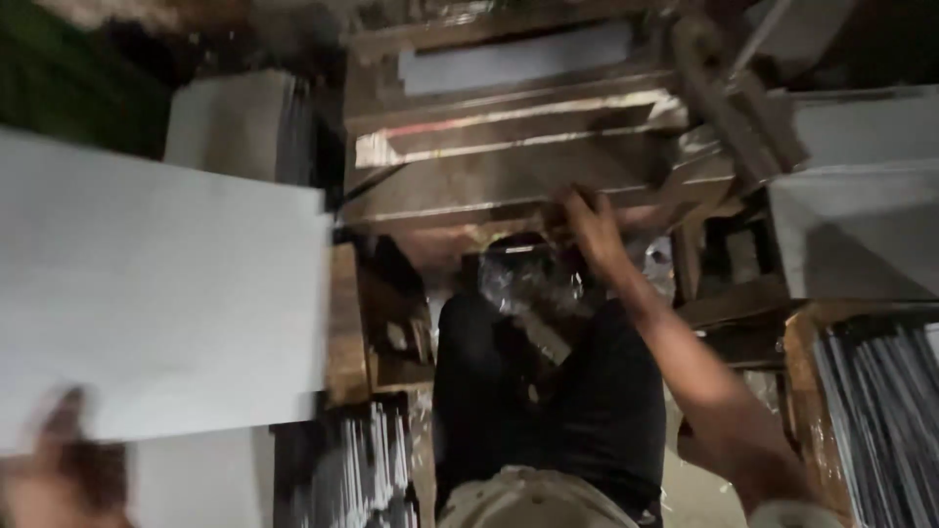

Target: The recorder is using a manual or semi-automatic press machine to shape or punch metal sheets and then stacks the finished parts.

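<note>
Head view: left hand point(54, 460) blurred, cropped.

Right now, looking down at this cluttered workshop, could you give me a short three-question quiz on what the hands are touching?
1. True or false: the right hand touches the wooden frame.
2. Where is the big white sheet? A) left side B) right side C) under the frame
3. What colour is the top worn by the person bent below the frame?
Key: 1 true; 2 A; 3 black.
</note>
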